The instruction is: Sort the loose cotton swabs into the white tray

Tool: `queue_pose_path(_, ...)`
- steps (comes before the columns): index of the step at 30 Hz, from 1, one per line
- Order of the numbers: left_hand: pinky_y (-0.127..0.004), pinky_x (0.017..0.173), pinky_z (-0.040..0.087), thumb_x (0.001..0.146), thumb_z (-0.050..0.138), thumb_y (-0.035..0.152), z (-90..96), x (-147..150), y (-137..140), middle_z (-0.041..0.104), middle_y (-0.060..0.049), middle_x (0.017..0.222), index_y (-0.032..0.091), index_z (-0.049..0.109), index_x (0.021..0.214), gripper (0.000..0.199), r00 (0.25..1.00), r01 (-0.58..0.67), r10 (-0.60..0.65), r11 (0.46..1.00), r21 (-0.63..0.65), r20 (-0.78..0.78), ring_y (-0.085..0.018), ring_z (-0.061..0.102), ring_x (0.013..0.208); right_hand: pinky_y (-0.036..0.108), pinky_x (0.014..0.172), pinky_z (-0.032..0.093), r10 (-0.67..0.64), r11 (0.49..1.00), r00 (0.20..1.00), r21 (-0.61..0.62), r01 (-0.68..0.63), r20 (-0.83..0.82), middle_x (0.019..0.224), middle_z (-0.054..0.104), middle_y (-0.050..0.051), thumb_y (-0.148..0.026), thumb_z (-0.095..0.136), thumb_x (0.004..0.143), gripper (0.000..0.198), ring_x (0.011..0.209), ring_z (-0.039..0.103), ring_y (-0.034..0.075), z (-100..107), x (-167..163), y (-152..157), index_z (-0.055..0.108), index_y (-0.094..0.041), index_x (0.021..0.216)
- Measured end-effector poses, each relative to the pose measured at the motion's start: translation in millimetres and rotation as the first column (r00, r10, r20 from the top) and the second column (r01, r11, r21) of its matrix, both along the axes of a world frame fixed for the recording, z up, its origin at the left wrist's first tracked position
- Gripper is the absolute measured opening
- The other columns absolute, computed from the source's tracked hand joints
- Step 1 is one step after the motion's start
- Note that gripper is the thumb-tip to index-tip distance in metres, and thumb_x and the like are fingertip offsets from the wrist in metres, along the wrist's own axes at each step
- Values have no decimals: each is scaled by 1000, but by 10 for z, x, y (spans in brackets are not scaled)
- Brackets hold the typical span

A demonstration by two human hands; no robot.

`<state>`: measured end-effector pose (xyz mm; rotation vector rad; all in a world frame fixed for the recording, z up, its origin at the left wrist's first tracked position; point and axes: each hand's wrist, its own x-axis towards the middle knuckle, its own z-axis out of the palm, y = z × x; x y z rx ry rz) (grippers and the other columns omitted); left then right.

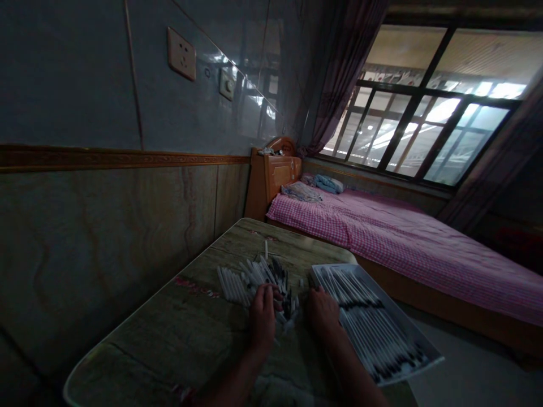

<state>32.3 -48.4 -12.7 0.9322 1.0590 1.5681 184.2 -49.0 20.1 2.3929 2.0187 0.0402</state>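
Observation:
A heap of white pen barrels point(232, 285) and dark pen caps point(278, 272) lies on the table, with a few small pale pieces among them. My left hand point(263, 316) is at the near side of this heap, its fingers curled together; whatever they pinch is too dim to name. At the left edge of a white tray point(424, 366) is my right hand point(322, 308), fingers closed, with a dark bit showing by the fingertips. Inside the tray, white pens with black caps point(377, 333) lie side by side in two rows.
The stone-patterned table point(178, 333) has a rounded near-left corner. A tiled wall point(106, 226) runs along its left. Beyond the table stands a bed with a pink checked sheet point(360, 220) and a wooden headboard point(271, 175). A window point(416, 113) is at the back right.

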Motion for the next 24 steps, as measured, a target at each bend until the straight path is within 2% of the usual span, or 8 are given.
queue_pose_path(6,-24,47,40,80,47,64,3,9,21,62,-1,65,19,59,83,47,1000,-20,20,1000,-21,-11,-13,54,49,31,67,48,-5,1000,999,-29,7,52,105,66,16,-12,40,89,29,88,69,25,-14,-47,-33,62,-16,108)
queue_pose_path(10,-24,48,40,81,46,62,33,13,1,62,-1,64,19,59,83,45,999,-5,5,1000,-14,-37,-13,53,49,33,73,49,-10,997,997,-72,16,79,104,67,18,-11,40,88,29,96,68,27,25,-78,-54,60,-12,110)
queue_pose_path(17,-24,48,40,85,44,54,20,2,5,62,-1,66,19,58,83,38,999,15,-15,1000,-19,-40,-13,54,51,34,75,50,-9,994,999,-106,13,33,101,69,20,-13,43,86,29,98,68,28,48,-42,-70,60,-9,108)
queue_pose_path(24,-24,48,41,85,44,50,23,-9,22,62,-2,66,19,58,82,35,999,-14,13,1000,-16,-50,-13,54,51,35,74,50,-104,992,994,-82,101,-39,102,69,20,-22,44,86,29,96,68,29,4,-1,-171,59,-9,107)
